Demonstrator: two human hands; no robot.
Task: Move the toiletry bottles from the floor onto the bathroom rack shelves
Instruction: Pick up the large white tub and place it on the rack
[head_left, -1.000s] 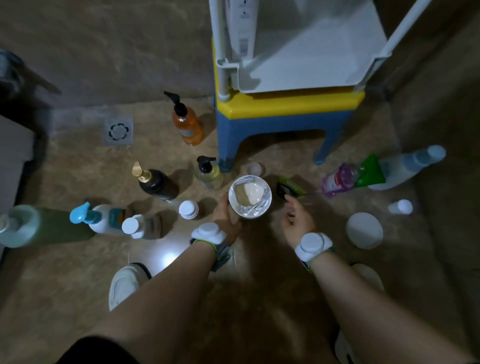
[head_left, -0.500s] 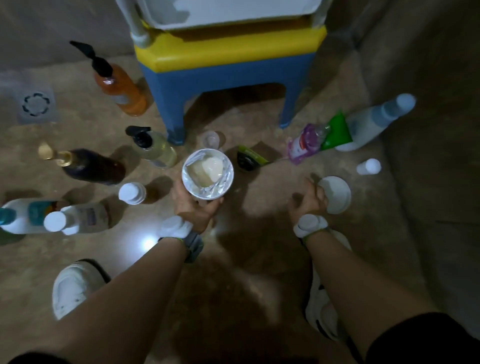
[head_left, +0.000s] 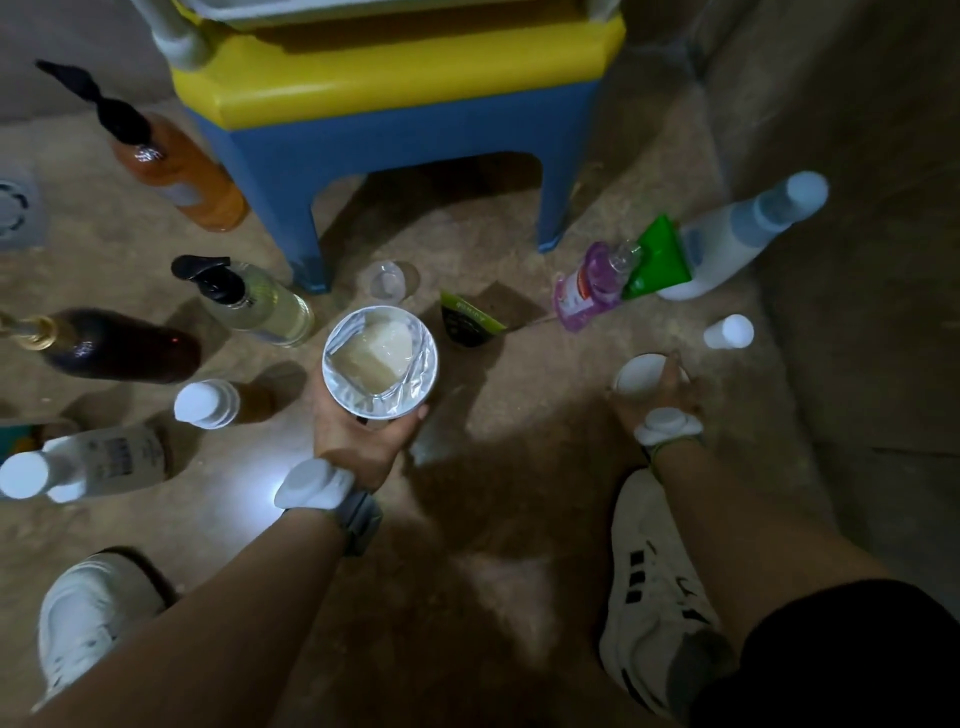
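Yellow-topped blue stool (head_left: 415, 130); orange pump bottle (head_left: 192, 182); white, black-striped shoe (head_left: 660, 582)

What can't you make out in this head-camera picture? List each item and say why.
White plastic rack: head view, cut off by the top edge; shelves unseen.
Round white lid: head view, partly covered by the right hand; grip unclear.
Label of the white-capped pale bottle: head view, too blurred to read.
Grey floor drain: head view, cut by the left edge.

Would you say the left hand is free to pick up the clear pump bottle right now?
Probably not: the left hand grips the open jar, though the clear pump bottle stands close by with bare floor between.
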